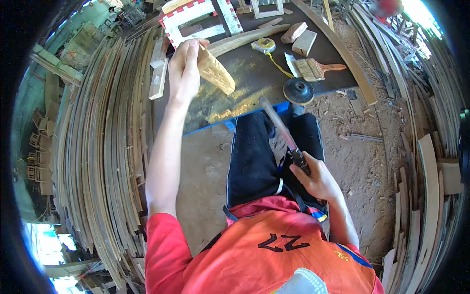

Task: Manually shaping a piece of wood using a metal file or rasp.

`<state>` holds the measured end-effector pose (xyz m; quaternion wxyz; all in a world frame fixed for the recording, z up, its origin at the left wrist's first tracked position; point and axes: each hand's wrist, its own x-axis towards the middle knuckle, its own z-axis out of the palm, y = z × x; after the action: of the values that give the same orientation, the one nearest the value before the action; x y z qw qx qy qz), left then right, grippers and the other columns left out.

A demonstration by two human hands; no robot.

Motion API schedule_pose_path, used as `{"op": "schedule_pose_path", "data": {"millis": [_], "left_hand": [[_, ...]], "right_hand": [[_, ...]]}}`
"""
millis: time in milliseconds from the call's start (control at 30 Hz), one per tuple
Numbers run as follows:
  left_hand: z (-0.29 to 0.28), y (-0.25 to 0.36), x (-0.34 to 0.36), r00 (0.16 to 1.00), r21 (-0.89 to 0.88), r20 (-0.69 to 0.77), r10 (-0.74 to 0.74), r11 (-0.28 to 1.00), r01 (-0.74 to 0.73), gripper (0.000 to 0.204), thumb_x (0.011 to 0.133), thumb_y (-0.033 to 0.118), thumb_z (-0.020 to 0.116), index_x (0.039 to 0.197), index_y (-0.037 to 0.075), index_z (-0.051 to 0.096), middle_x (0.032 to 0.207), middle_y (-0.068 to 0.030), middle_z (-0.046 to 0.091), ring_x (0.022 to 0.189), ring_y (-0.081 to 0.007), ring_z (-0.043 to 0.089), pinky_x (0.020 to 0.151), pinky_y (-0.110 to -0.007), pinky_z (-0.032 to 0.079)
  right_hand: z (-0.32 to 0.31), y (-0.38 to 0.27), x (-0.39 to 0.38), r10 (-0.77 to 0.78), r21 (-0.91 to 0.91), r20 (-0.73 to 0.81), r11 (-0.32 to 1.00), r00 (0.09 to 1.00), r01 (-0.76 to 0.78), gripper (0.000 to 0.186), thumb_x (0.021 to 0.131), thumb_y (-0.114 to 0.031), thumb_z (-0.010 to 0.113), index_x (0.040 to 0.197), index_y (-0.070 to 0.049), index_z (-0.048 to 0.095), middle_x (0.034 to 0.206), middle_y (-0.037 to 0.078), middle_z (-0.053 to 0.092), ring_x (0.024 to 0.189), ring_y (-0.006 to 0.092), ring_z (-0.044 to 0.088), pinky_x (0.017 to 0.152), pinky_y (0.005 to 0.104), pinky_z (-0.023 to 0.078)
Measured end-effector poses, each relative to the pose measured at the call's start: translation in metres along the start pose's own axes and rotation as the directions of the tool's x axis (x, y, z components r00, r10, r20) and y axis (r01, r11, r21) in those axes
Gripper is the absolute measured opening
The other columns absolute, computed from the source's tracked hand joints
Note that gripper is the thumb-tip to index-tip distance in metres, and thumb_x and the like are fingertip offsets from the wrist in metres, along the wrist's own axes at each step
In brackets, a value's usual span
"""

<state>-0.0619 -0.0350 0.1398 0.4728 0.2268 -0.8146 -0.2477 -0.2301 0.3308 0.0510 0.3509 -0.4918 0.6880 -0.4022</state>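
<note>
My left hand (186, 73) is closed on a pale, rough-shaped wooden piece (215, 71) over the dark worktable (245, 105), where yellow sawdust lies. My right hand (316, 179) grips the black handle of a long, narrow metal tool (279, 125), held slanting up over my legs with its tip by the table's front edge. To the right of the wooden piece are a paintbrush (318, 68) with a wooden handle, a yellow tape measure (264, 46) with some tape out, and a round black disc (297, 91).
A white wooden frame with red-toothed edges (196, 19), two small wood blocks (304, 43) and longer offcuts lie at the back of the table. Stacked planks (98, 147) fill the left side, more boards (423, 166) stand right. A person in red (386, 10) is at the far upper right.
</note>
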Motion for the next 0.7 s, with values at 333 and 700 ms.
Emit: {"op": "schedule_pose_path", "data": {"millis": [333,700], "left_hand": [[0.037,0.000,0.016,0.980,-0.406,-0.191,-0.047,0.913,-0.035,0.037,0.111,0.024,0.051,0.093,-0.001,0.070,0.081,-0.0065,0.070,0.072,-0.0129,0.067,0.066,-0.028,0.052],[0.019,0.015,0.035,0.991,-0.067,-0.113,0.072,0.995,-0.080,0.047,0.107,0.034,0.051,0.093,-0.005,0.073,0.079,-0.0111,0.071,0.072,-0.0184,0.070,0.066,-0.033,0.055]], "right_hand": [[-0.013,0.008,0.059,-0.117,0.058,0.040,0.992,0.992,0.115,0.030,0.100,-0.021,0.072,0.094,0.004,0.057,0.070,0.025,0.059,0.064,0.0454,0.060,0.059,0.0466,0.044],[-0.017,0.069,0.043,0.066,0.236,0.088,0.968,0.994,-0.085,0.019,0.105,-0.020,0.068,0.098,-0.006,0.058,0.066,-0.002,0.054,0.054,0.0065,0.050,0.048,0.0273,0.039]]}}
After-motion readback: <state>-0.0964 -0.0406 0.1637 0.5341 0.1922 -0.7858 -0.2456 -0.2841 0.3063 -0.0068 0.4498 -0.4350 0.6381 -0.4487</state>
